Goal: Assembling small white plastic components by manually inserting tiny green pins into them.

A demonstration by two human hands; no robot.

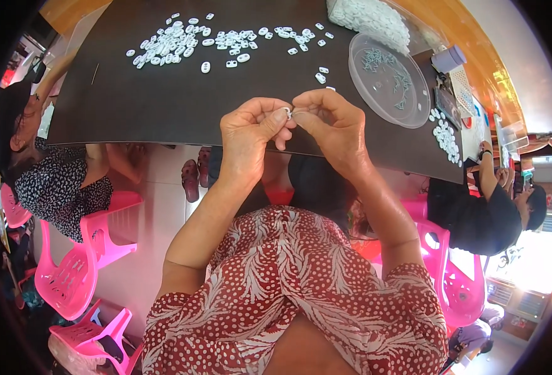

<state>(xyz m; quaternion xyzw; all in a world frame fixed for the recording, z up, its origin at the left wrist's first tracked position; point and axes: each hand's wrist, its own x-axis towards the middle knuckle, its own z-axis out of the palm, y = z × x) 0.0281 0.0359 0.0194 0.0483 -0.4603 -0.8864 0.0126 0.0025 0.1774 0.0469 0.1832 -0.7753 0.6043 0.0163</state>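
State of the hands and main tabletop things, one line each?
Left hand: pinching a small white piece
Right hand: fingertips closed at that piece, exact grip hidden
Clear round dish: uncovered, holding loose small grey pieces
White pieces at top left: loose, scattered
White pieces at top right: densely heaped
White pieces at far right: loosely clustered

Bright scene here, and the glare's hardest at lower right, where a blown-out white patch of light [532, 259] eats the detail! Sheen slides along the bare right forearm [387, 209]; the dark brown table [163, 106] looks evenly lit. Hands [248, 134] fairly crisp, the small white piece [288, 113] between them indistinct. Fisheye bending everywhere outward, corners black, far left murky.
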